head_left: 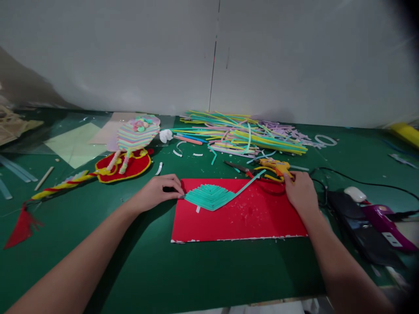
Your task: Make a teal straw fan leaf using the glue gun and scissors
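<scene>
A teal leaf shape made of V-laid chenille stems (211, 197) lies on a red board (262, 222), with one loose stem end reaching up to the right. At its left tip, my left hand (160, 190) is closed in a pinch on the end of the leaf. My right hand (301, 192) is closed on a yellow hot glue gun (275, 166) at the board's upper right corner. Scissors (238, 167) with a dark blade lie just left of the glue gun, partly overlapped. Small whitish flecks dot the red board.
Behind the board lies a pile of coloured chenille stems (235, 133). On the left rest a striped craft piece (139, 133) on a red base and a twisted cord with a red tassel (22, 229). A black pouch (356, 226) and purple tool (386, 226) lie right, near a black cord.
</scene>
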